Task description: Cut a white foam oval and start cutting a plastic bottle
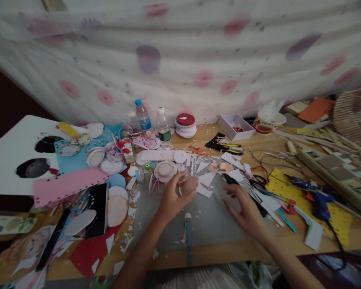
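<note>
My left hand [177, 197] is closed around a small round pinkish-tan piece [190, 185], held up over the grey mat [207, 230]. Its exact material I cannot make out. To the right, my right hand [242, 206] has its fingers apart and curved. A dark, slim tool [230, 180] lies partly hidden behind that hand; its kind is unclear. Beyond both hands are white paper scraps [207, 179] and peach-coloured offcuts [225, 167]. A teal strip [189, 245] lies at the mat's near edge.
Decorated white discs [165, 170] and a black tablet-like slab [98, 208] crowd the left. Two bottles [163, 126] stand at the back near a white box [236, 125]. On the right are scissors [258, 182], a blue glue gun [321, 204] with its cord, and wood strips [333, 140].
</note>
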`<state>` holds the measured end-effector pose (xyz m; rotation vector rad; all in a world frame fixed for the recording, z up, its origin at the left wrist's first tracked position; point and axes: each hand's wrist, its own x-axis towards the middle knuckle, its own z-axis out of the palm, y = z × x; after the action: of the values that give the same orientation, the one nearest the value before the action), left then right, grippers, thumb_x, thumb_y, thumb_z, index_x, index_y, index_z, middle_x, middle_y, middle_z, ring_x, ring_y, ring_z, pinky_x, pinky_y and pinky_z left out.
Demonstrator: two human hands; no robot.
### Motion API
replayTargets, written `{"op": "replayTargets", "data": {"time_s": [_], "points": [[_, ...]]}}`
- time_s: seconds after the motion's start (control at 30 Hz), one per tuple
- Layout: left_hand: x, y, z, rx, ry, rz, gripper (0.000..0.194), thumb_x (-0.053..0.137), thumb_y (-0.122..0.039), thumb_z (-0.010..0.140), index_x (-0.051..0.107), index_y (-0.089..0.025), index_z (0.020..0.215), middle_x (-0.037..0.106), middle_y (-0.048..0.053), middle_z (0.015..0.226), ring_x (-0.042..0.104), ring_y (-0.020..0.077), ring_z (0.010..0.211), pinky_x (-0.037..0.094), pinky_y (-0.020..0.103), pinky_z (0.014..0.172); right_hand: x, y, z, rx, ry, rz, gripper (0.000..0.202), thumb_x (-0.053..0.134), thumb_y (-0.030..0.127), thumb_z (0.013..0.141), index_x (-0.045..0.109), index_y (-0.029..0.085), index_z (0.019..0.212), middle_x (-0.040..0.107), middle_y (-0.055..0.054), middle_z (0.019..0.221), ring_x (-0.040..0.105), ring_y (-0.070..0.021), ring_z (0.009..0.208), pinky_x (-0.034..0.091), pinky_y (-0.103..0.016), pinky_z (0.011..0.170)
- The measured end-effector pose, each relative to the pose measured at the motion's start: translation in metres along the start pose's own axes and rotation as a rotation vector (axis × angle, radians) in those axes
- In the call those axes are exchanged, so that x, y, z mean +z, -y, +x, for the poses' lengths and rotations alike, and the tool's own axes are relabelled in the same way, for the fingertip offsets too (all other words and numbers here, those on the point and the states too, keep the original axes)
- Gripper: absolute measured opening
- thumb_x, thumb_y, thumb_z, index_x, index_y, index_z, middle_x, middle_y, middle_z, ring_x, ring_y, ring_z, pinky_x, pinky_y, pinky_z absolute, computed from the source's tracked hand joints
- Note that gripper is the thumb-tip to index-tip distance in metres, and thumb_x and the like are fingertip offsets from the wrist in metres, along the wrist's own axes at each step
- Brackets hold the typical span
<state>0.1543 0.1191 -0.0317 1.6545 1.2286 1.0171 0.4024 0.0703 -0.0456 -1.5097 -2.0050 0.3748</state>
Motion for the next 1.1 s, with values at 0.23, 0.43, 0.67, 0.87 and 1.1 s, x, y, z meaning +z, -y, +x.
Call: {"op": "replayTargets", "data": {"time_s": [0.23,0.43,0.67,0.87,1.1], "points": [[-0.017,-0.026,-0.053,-0.221,0.14,-0.436,0.046,0.057,-0.054,0.085,0.061,-0.02,0.115,0.068,0.011,0.118,0.063,0.0273,0.112,0.052,0.039,0.092,0.028,0.078,0.006,-0.065,0.062,0.564,0.06,0.064,0.034,0.087,0.034,0.036,0.139,0.048,-0.009,0.132,0.051,-0.0281,0.118,0.051,-0.044,0.093],[-0.029,-0.037,-0.077,-0.3,0.291,-0.393,0.051,0.061,-0.056,0.082,0.06,-0.021,0.12,0.067,0.01,0.12,0.062,0.027,0.111,0.049,0.038,0.096,0.036,0.089,0.007,0.039,0.094,0.668,0.064,0.071,0.042,0.08,0.04,0.036,0.136,0.052,-0.008,0.13,0.057,-0.0265,0.109,0.05,-0.044,0.093],[-0.036,-0.033,-0.085,-0.356,0.193,-0.151,0.044,0.053,-0.051,0.088,0.069,-0.017,0.111,0.073,0.009,0.108,0.067,0.0255,0.1,0.053,0.036,0.088,0.031,0.095,0.007,0.222,0.23,0.861,0.024,0.066,0.048,0.082,0.066,0.025,0.088,0.068,-0.002,0.082,0.064,-0.021,0.078,0.053,-0.032,0.07],[-0.033,-0.03,-0.084,-0.17,-0.019,0.088,0.024,0.06,-0.036,0.087,0.071,-0.019,0.101,0.076,0.006,0.099,0.071,0.021,0.091,0.056,0.028,0.081,0.034,0.098,0.007,0.179,0.173,0.814,0.027,0.064,0.046,0.084,0.065,0.022,0.073,0.06,0.0,0.067,0.058,-0.0167,0.064,0.048,-0.025,0.056],[-0.049,0.005,-0.094,0.191,-0.245,0.531,0.022,0.055,-0.018,0.09,0.072,-0.021,0.104,0.077,0.007,0.096,0.072,0.02,0.086,0.058,0.029,0.08,0.05,0.062,0.007,0.021,0.248,0.427,0.031,0.047,0.032,0.096,0.057,0.022,0.123,0.067,-0.008,0.112,0.065,-0.0181,0.098,0.053,-0.031,0.088]]}}
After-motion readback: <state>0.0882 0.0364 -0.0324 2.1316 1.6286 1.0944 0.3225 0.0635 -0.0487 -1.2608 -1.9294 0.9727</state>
